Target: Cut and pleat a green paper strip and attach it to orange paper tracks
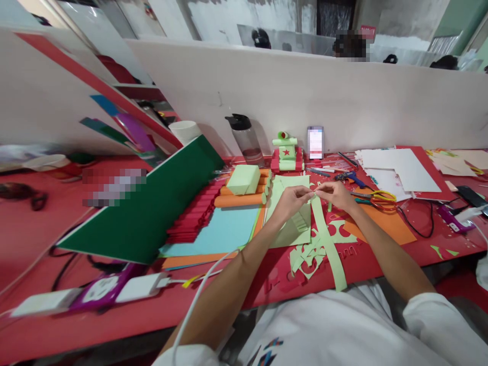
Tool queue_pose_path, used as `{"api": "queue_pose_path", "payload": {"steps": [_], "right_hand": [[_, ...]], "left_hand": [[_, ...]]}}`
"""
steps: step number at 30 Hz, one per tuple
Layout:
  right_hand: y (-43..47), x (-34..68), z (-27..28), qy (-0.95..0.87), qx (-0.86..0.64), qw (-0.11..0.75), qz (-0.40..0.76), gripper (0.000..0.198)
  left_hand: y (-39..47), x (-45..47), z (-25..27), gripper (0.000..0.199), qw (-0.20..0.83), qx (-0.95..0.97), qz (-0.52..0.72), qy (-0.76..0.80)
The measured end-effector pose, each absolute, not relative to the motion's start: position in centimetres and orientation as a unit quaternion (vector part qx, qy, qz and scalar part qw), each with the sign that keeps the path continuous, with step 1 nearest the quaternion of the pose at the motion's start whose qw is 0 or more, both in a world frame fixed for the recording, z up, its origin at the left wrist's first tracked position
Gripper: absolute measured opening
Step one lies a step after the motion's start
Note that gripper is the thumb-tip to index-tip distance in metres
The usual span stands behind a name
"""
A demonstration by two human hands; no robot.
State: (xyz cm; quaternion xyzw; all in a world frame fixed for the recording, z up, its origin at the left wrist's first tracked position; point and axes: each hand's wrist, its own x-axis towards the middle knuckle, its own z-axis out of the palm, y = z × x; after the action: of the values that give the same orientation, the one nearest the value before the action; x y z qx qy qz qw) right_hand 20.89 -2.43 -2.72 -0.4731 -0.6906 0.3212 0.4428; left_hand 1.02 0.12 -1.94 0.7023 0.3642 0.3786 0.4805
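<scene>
My left hand (295,199) and my right hand (334,195) meet fingertip to fingertip over the desk. Both are closed in a pinch at the top end of a long light-green paper strip (328,244), which hangs down toward my lap. Below my left hand lie light-green paper sheets (280,229). Cut green scraps (308,256) are heaped beside the strip. Beyond my hands stands a paper model tank (286,152) in green and red with a red star. Scissors with yellow handles (383,199) lie right of my right hand.
A dark green board (152,203) leans at left by red folded paper pieces (196,213) and orange paper rolls (240,199). A water bottle (246,140) and a phone (315,143) stand along the white partition (213,86). A white cable (198,300) crosses my left forearm.
</scene>
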Motion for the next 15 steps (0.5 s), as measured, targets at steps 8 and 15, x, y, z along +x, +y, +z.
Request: {"api": "queue_pose_path", "payload": {"steps": [8, 15], "right_hand": [[-2.49, 20.91, -2.71, -0.694, -0.478, 0.438, 0.313, 0.025], [-2.75, 20.63, -2.42, -0.695, -0.485, 0.430, 0.310, 0.026]], "left_hand": [[0.27, 0.92, -2.18, 0.041, 0.481, 0.704, 0.373, 0.367], [0.49, 0.93, -2.48, 0.035, 0.473, 0.709, 0.371, 0.369]]}}
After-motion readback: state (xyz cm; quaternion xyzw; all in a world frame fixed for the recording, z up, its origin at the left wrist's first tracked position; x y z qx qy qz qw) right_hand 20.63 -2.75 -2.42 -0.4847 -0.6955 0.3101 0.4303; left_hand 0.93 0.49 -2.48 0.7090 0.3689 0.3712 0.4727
